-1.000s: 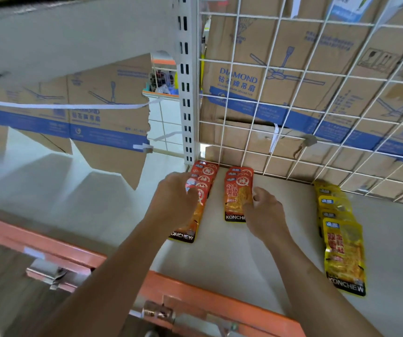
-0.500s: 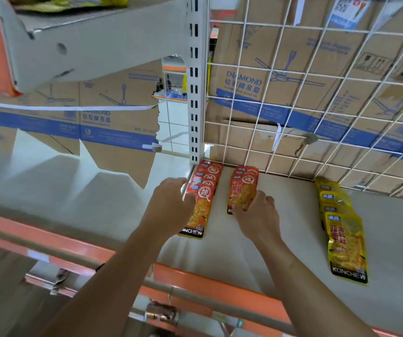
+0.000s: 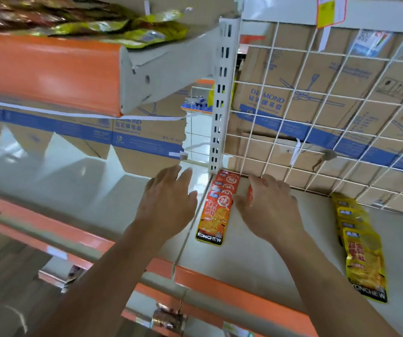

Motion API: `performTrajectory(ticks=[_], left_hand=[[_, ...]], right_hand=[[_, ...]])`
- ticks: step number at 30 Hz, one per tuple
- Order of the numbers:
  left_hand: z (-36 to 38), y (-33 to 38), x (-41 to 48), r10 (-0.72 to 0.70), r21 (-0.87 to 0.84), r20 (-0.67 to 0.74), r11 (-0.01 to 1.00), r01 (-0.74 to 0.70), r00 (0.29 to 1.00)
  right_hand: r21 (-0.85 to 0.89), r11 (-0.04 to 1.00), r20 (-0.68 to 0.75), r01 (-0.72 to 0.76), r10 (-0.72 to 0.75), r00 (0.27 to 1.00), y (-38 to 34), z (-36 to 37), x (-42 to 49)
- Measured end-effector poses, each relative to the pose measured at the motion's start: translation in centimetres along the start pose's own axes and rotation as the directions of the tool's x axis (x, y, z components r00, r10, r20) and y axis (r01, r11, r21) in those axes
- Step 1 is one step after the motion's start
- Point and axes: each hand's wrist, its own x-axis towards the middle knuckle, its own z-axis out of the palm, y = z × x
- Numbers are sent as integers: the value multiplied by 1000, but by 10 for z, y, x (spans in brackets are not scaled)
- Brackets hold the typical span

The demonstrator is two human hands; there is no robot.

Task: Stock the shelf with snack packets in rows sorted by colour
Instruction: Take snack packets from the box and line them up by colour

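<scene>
A row of red-orange snack packets [image 3: 216,210] lies overlapped on the white shelf [image 3: 256,259], starting beside the slotted upright. My left hand [image 3: 168,198] hovers just left of this row, fingers spread, holding nothing. My right hand [image 3: 268,205] lies flat over a second red row, of which only a red sliver [image 3: 250,193] shows by the thumb. Further right, a row of yellow packets [image 3: 363,251] runs from the wire back toward the shelf's front edge.
A white wire grid [image 3: 317,122] backs the shelf, with cardboard fan boxes [image 3: 292,100] behind it. The upper shelf [image 3: 49,69] with an orange front carries green and dark packets [image 3: 147,32] overhead. The orange front rail [image 3: 232,290] borders the shelf.
My left hand has let go of the left red row and moved left with its fingers spread. My right hand has slid back over the second red row and now covers it.
</scene>
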Motion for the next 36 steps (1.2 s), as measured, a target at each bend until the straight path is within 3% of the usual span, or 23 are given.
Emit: performTrajectory(ticks=[5,11,19,24,28,30,36], left_hand=[[-35,-43,-27,-6,136,-152,990,27,988],[-78,-105,-55,-41,194,-182,978,76,983],[-159,-209,-82,2,133,-254,991,33,967],[-217,-245,-73,27,-66,-474,996,-66,880],[-249,-264,-48,115,-44,-551,985,-166,826],[-258,-268,-35,152,-19,-565,980,-197,811],[-278,-275,2,180,-70,-478,968,-241,860]], right_hand=[[-154,956,77,249,-239,968,-54,-16,-12],[-186,914,128,360,-340,931,-128,-28,-42],[-62,817,-82,574,-577,813,-262,-60,-93],[22,811,-271,584,-557,785,-321,-77,-92],[21,817,-445,576,-508,737,-350,-92,-77],[-13,833,-521,554,-478,707,-362,-98,-70],[-111,895,-573,433,-413,708,-381,-119,-36]])
